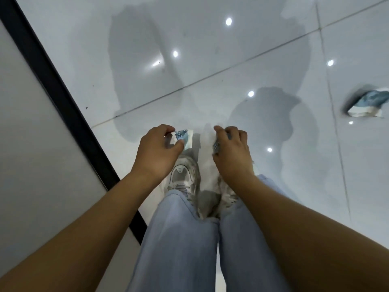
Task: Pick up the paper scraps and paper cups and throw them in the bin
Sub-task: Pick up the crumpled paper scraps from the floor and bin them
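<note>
My left hand (157, 149) grips a crumpled white paper cup with a blue print (185, 137), which pokes out past my fingers above my left shoe. My right hand (231, 152) is curled round another blue-printed piece of paper (216, 146); only a small bit of it shows under my thumb. A third flattened blue and white paper cup (367, 103) lies on the glossy floor at the far right, well away from both hands. No bin is in view.
I look straight down at my grey shoes (183, 175) and light blue trousers (179, 239) on shiny white floor tiles (210, 60) with ceiling-light reflections. A black strip (63, 102) runs diagonally along a pale wall panel (31, 154) on the left.
</note>
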